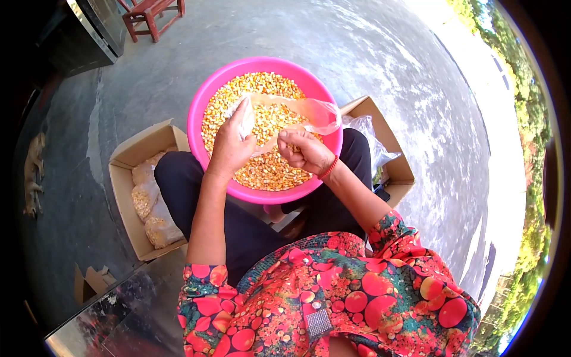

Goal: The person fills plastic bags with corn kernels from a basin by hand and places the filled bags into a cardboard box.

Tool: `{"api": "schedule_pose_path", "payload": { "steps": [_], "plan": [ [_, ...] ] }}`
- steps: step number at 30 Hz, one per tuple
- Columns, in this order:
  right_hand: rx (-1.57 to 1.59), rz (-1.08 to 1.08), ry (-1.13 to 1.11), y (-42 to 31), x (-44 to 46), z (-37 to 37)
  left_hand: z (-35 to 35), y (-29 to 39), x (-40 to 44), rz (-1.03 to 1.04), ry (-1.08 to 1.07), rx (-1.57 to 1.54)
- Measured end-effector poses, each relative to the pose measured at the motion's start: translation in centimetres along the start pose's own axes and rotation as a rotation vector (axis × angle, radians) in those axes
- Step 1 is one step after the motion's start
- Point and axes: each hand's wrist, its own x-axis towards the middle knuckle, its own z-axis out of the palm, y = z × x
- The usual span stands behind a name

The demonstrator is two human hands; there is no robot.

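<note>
A pink basin (200, 101) filled with yellow and orange corn kernels (270, 172) rests between my knees. Over the kernels stretches a clear plastic bag (321, 113). On the left, my left hand (233, 143) has the bag's edge between thumb and fingers. At the right side of the bag, my right hand (304, 152), with a red bracelet on its wrist, is closed at the bag's lower edge; its fingertips are curled in, and the plastic runs up to them.
A cardboard box (122, 196) with bags of corn stands left of my legs. Another box (401, 169) on the right holds clear plastic bags. A red wooden stool (148, 18) stands at the upper left, and an animal (34, 172) lies at the far left.
</note>
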Motion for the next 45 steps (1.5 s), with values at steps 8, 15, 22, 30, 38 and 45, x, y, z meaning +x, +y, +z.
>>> {"api": "schedule_pose_path", "payload": {
  "steps": [8,15,22,30,38,45],
  "plan": [
    [-0.002,-0.442,0.119,-4.2,6.7,1.4,-0.1,0.2,0.0,-0.038,-0.01,-0.008],
    [-0.346,-0.53,0.337,-5.7,6.2,1.5,-0.1,0.1,0.1,-0.042,-0.008,-0.057],
    [-0.791,-0.019,-0.417,-2.2,2.2,1.3,-0.1,0.4,0.4,-0.026,0.0,0.002],
    [-1.622,-0.716,-0.198,6.9,5.0,0.5,-0.1,0.3,0.0,-0.017,-0.02,-0.057],
    [-1.702,-0.314,-0.23,6.6,4.2,0.0,-0.3,1.4,0.3,-0.093,-0.091,-0.094],
    [-0.399,0.117,0.039,4.0,2.6,1.1,-0.2,0.8,0.0,-0.047,-0.045,-0.048]
  ]
}}
